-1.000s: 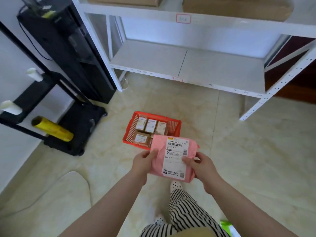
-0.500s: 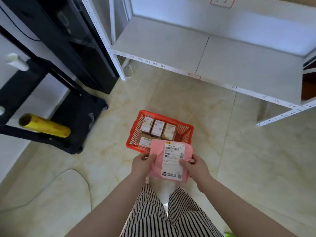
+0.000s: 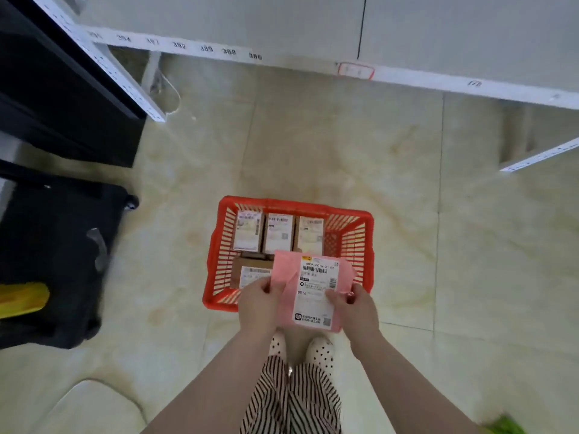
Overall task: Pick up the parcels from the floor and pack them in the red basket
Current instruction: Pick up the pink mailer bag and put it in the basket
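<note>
Head view: pink parcel (image 3: 308, 289) at frame centre, held over near edge of red basket (image 3: 213, 245). Left hand (image 3: 258, 303) pinches its left edge, right hand (image 3: 355, 306) pinches right edge, thumbs on top. Four brown boxes (image 3: 279, 233) inside basket. White shelf (image 3: 407, 79) across upper frame.

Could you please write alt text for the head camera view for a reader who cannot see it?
Two hands, left hand and right hand, hold a pink parcel with a white label over a red basket on the tiled floor. Four brown boxes lie inside the basket, and a white shelf stands behind it.
</note>
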Demonstrator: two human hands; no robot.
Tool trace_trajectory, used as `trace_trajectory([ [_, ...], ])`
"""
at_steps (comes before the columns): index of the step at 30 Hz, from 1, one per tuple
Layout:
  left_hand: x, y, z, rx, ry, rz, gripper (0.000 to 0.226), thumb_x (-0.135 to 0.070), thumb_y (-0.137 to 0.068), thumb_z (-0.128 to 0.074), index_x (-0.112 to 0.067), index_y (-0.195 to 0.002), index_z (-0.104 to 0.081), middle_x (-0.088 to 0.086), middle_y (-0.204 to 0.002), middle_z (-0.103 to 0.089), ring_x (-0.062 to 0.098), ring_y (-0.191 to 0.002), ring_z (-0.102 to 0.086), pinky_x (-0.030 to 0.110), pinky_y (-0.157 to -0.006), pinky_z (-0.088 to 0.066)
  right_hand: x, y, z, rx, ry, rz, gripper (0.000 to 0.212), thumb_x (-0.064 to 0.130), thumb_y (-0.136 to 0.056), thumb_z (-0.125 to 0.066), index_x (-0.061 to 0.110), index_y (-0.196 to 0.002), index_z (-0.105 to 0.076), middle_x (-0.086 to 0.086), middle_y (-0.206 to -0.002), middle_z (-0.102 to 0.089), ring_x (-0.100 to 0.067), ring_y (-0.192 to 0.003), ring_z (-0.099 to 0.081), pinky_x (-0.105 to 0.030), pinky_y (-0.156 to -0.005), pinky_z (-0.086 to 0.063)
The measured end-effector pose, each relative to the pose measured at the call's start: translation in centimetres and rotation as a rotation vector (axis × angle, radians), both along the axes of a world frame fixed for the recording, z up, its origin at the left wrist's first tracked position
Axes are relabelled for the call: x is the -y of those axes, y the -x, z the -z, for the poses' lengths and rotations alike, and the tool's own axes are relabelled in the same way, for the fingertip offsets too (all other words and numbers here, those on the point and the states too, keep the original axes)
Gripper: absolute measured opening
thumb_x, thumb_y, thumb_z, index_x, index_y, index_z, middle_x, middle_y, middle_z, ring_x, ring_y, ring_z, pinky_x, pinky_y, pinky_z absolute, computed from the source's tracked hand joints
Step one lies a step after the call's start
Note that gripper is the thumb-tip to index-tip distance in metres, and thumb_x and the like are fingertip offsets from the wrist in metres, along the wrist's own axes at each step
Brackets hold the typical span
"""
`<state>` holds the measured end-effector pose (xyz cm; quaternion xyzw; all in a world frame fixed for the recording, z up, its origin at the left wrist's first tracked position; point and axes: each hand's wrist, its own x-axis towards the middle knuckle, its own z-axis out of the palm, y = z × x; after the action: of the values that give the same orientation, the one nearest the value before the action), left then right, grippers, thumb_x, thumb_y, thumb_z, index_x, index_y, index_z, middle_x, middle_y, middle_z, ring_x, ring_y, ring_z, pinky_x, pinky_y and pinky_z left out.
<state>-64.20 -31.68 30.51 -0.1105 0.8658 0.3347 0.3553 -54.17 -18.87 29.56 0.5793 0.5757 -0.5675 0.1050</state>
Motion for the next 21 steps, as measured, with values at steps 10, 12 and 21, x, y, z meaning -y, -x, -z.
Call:
trace_trajectory([
  [10, -1.4, -1.9, 21.2, -0.046, 0.206, 0.192, 0.027, -0.039, -0.089, -0.054, -0.019, -0.094, -0.072, 0.001, -0.089, -0.071, 0.022, -0.079, -0.064, 0.030, -0.065, -0.047, -1.5, -1.4, 20.6, 0.096, -0.017, -0.045, 0.023, 0.020, -0.090, -0.064, 0.015, -0.113, -0.063, -0.004, -0.108, -0.070, -0.022, -0.087, -0.069, -0.036, -0.072, -0.059],
  [12, -1.8, -2.1, 23.4, -0.026, 0.224, 0.226, 0.024, -0.033, -0.088, -0.057, -0.015, -0.087, -0.073, 0.004, -0.082, -0.070, 0.025, -0.075, -0.062, 0.028, -0.061, -0.038, -1.7, -1.7, 23.3, 0.125, -0.012, -0.057, 0.028, 0.022, -0.090, -0.064, 0.014, -0.117, -0.063, -0.005, -0.112, -0.071, -0.026, -0.093, -0.070, -0.042, -0.076, -0.060],
  [21, -4.2, -1.8, 30.8, 0.069, 0.237, 0.255, 0.018, -0.022, -0.086, -0.059, -0.012, -0.089, -0.075, 0.008, -0.084, -0.070, 0.027, -0.080, -0.063, 0.024, -0.065, -0.037, -2.9, -1.9, 30.8, 0.192, -0.066, -0.051, 0.031, 0.023, -0.092, -0.062, 0.011, -0.120, -0.060, -0.009, -0.116, -0.067, -0.032, -0.096, -0.068, -0.042, -0.069, -0.061],
])
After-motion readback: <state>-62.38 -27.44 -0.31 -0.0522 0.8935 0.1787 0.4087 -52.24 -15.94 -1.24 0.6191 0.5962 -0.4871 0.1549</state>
